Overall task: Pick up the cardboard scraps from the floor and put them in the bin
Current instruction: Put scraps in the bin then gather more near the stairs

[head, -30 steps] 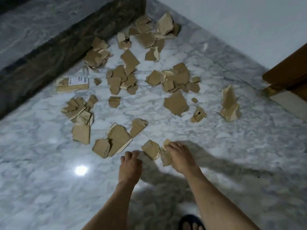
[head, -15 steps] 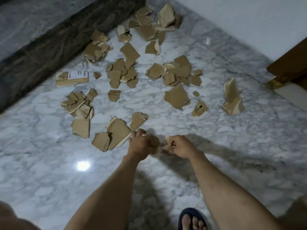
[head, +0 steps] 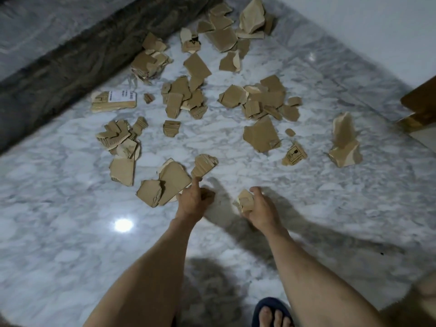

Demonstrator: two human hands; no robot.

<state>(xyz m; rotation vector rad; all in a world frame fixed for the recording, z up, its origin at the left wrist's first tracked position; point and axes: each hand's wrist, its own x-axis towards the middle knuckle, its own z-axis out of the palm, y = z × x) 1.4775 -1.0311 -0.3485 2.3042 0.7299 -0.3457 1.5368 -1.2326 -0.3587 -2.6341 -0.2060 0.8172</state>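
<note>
Cardboard scrap [head: 245,202] half-hidden in the curled right hand [head: 260,208]; left hand [head: 192,200], at nine o'clock, grip unclear.

Glossy white marble floor [head: 70,267] with soft grey veins, filling most of the view. On its near left part, one round bright reflection of a lamp [head: 123,225]. Along the far left, a long dark grey stone step [head: 70,64], rough on its face, with a paler grey marble surface above. At the far right, plain white wall [head: 365,31]. At the right edge, brown wooden door frame [head: 420,100] standing on the floor.
</note>
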